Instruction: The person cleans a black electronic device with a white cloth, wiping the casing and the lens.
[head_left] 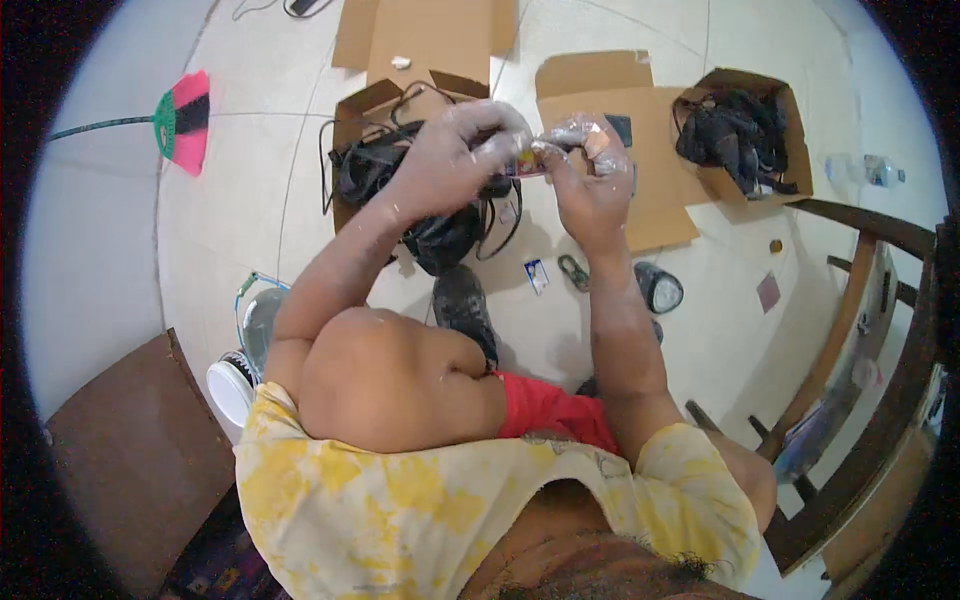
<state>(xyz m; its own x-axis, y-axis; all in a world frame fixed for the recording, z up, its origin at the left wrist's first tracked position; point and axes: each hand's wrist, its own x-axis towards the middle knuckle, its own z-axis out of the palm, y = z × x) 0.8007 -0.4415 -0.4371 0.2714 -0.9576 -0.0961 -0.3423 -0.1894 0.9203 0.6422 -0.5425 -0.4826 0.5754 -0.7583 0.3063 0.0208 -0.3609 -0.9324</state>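
My left hand [462, 150] and my right hand [590, 170] meet in front of me, both smeared with something white. Between their fingertips is a small flat piece with red and yellow on it, like a packet [530, 163]; fingers hide part of it. Both hands are closed, pinching it from either side. Beneath my left hand and forearm, black bags with straps and cords [440, 232] spill from an open cardboard box [378, 98].
A flattened cardboard box [665, 215] lies right of centre, beside a box of black items [735, 140]. A dark cup [660, 288], green rope coil [574, 272] and small card [537, 277] sit on the tiles. Wooden furniture [850, 320] stands right; a pink broom [185, 122] lies left.
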